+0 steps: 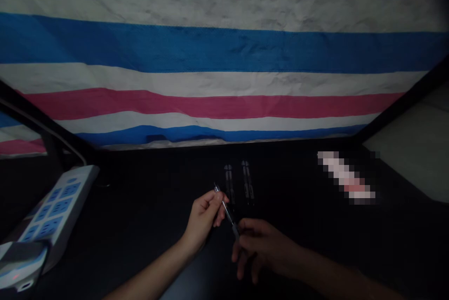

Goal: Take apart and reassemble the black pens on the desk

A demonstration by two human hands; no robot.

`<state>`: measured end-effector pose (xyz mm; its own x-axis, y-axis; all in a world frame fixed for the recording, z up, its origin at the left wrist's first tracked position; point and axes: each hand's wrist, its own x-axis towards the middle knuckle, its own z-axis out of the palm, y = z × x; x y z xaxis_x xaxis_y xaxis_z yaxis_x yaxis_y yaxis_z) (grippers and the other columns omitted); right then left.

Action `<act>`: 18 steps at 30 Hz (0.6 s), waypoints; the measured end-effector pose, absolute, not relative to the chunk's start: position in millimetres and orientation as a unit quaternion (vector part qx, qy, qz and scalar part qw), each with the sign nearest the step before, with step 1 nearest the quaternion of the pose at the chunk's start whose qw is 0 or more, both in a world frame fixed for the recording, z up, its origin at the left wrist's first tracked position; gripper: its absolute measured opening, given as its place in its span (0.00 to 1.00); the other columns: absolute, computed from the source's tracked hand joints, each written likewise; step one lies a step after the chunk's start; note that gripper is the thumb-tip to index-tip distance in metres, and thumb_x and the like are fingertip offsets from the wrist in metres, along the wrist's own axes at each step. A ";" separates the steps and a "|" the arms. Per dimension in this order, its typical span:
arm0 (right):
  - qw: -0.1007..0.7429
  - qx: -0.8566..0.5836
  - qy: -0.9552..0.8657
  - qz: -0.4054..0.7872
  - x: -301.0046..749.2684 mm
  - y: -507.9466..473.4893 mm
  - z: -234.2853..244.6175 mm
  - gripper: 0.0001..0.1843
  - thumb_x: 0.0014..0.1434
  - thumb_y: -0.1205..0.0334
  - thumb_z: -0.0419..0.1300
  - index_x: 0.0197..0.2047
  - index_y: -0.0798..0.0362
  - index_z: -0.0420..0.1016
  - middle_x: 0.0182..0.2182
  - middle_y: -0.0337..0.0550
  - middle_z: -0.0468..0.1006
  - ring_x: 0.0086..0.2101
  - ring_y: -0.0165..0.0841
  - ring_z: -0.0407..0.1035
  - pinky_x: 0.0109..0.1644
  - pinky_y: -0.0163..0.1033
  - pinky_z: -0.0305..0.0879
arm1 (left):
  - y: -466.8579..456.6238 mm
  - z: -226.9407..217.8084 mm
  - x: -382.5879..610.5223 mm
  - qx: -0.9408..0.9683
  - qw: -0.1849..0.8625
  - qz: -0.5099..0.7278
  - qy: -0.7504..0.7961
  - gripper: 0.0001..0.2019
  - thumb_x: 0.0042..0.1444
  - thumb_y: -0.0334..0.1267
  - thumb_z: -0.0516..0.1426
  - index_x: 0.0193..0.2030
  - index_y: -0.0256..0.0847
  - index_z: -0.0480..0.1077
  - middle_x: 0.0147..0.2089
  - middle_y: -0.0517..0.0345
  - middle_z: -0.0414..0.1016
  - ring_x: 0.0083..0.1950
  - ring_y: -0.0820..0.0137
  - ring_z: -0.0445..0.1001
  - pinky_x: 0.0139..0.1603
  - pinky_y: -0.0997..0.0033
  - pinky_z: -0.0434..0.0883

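Note:
A slim pen point(228, 213) slants between my two hands above the dark table. My left hand point(203, 216) pinches its upper part between thumb and fingers, and the narrow top end sticks out past them. Around the dark lower part, the thumb and index finger of my right hand point(266, 246) are closed, while its other fingers hang loosely below. Just beyond my hands lie slender pen-like things in two pairs, a left pair point(229, 182) and a right pair point(247, 181). Dim light hides their details.
At the left, a white power strip point(75, 197) with blue sockets has a charger point(21, 262) plugged in. A pixelated pale and red object point(345, 176) lies at the right. Behind the black table point(147, 178) hangs a striped tarp point(224, 52).

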<state>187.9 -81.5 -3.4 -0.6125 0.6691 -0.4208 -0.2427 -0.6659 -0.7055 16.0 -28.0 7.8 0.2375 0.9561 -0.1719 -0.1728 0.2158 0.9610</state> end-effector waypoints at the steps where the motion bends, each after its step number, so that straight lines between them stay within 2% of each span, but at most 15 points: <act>1: 0.266 -0.339 -0.305 0.849 188.1 -81.4 -2.9 0.20 0.57 0.48 0.60 0.41 0.57 0.66 0.33 0.48 0.78 0.27 0.35 0.76 0.21 0.31 0.67 | -27.7 7.8 16.1 0.448 0.645 0.436 0.439 0.21 0.54 0.56 0.58 0.31 0.35 0.72 0.15 0.67 0.60 0.16 0.81 0.53 0.17 0.80 0.49; 3: 0.255 -0.335 -0.305 0.854 188.5 -80.9 -2.1 0.23 0.60 0.44 0.55 0.41 0.59 0.67 0.32 0.50 0.77 0.27 0.35 0.76 0.21 0.31 0.66 | -26.9 7.7 16.0 0.450 0.642 0.435 0.443 0.22 0.53 0.57 0.58 0.31 0.35 0.72 0.15 0.67 0.60 0.15 0.80 0.53 0.17 0.80 0.49; 6: 0.252 -0.345 -0.316 0.847 188.9 -79.9 -0.8 0.18 0.55 0.50 0.62 0.37 0.57 0.65 0.30 0.45 0.77 0.27 0.34 0.76 0.22 0.31 0.67 | -26.0 7.9 15.9 0.453 0.643 0.433 0.440 0.22 0.53 0.56 0.58 0.30 0.36 0.71 0.15 0.67 0.60 0.15 0.80 0.54 0.17 0.80 0.49; 8: 0.256 -0.339 -0.311 0.850 189.4 -79.2 -0.1 0.18 0.53 0.53 0.65 0.39 0.55 0.64 0.31 0.44 0.77 0.28 0.35 0.76 0.23 0.32 0.68 | -25.7 8.3 15.8 0.452 0.646 0.432 0.438 0.21 0.54 0.56 0.58 0.30 0.36 0.71 0.15 0.67 0.60 0.16 0.80 0.54 0.17 0.80 0.49; 12: 0.247 -0.317 -0.307 0.863 190.8 -78.9 -0.6 0.20 0.60 0.47 0.57 0.41 0.59 0.67 0.33 0.50 0.77 0.30 0.35 0.76 0.23 0.32 0.69 | -24.7 7.4 15.3 0.450 0.651 0.429 0.435 0.21 0.54 0.55 0.57 0.31 0.36 0.71 0.15 0.67 0.61 0.16 0.80 0.54 0.17 0.80 0.49; 15: 0.251 -0.320 -0.316 0.857 191.3 -79.4 -0.9 0.16 0.55 0.55 0.63 0.39 0.57 0.66 0.34 0.47 0.77 0.30 0.35 0.76 0.23 0.32 0.69 | -24.2 5.8 14.9 0.453 0.650 0.427 0.435 0.21 0.54 0.56 0.57 0.31 0.36 0.71 0.15 0.67 0.60 0.15 0.80 0.53 0.17 0.80 0.49; 18: 0.243 -0.309 -0.312 0.865 191.4 -79.8 -0.6 0.16 0.58 0.53 0.61 0.42 0.57 0.66 0.36 0.49 0.77 0.30 0.36 0.76 0.23 0.32 0.69 | -24.4 5.6 14.7 0.454 0.651 0.427 0.434 0.21 0.54 0.56 0.58 0.31 0.36 0.71 0.15 0.67 0.60 0.15 0.80 0.53 0.17 0.80 0.49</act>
<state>191.4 -79.8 -0.6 -0.6909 0.6125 -0.3841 -0.2269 -0.6881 -0.6892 14.7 -24.4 5.6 0.2584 0.9497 -0.1767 -0.1620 0.2229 0.9613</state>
